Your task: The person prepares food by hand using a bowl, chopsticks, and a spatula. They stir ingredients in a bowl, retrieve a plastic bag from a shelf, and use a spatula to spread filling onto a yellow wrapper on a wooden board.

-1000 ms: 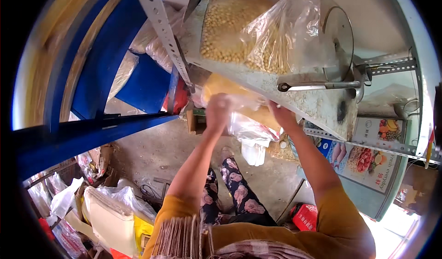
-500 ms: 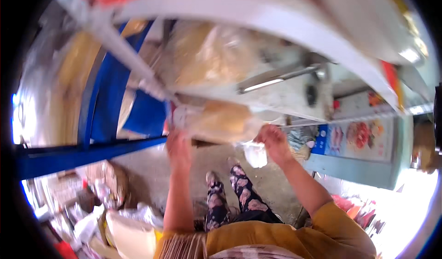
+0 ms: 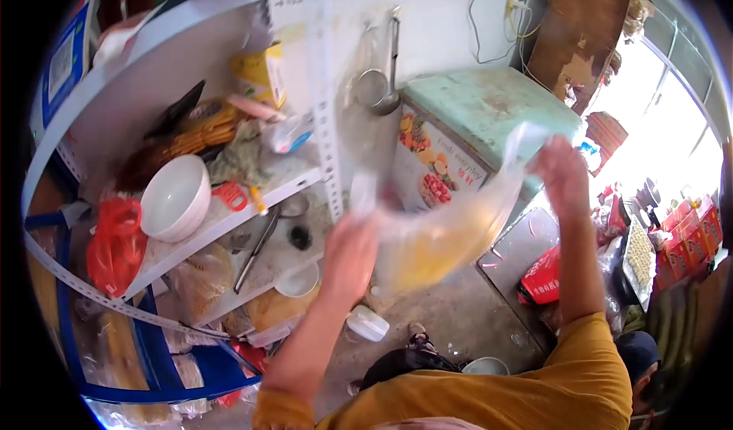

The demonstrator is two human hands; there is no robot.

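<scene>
Clear plastic bag [image 3: 458, 235], one, with yellow contents [image 3: 427, 258] pooled at its base; kind of contents not legible through blur. Position: held in the air above the concrete floor [image 3: 473, 319], near side of the pale green chest freezer [image 3: 489, 98], sagging between both hands.

Left hand [image 3: 350, 250]: fingers gripping the bag's upper left edge; finger detail blurred. Right hand [image 3: 566, 178]: fingers pinched on the upper right corner, raised higher than the left.

Handling, by judgement: film thin, limp and slippery, liable to stretch or tear; load probably light to moderate, free to slide to the low side. Best hold: both gathered upper corners, or a palm beneath the base.

Left: white metal shelf rack [image 3: 327, 117] bearing a white bowl [image 3: 174, 198] and a knotted red plastic bag [image 3: 117, 247]; smaller white bowl [image 3: 298, 281] on the tier below.

Far: ladle [image 3: 388, 103] and strainer [image 3: 372, 88] hung on the wall.

Right: red sack [image 3: 542, 277] on the floor; near right, a person in a dark cap [image 3: 637, 351].
</scene>
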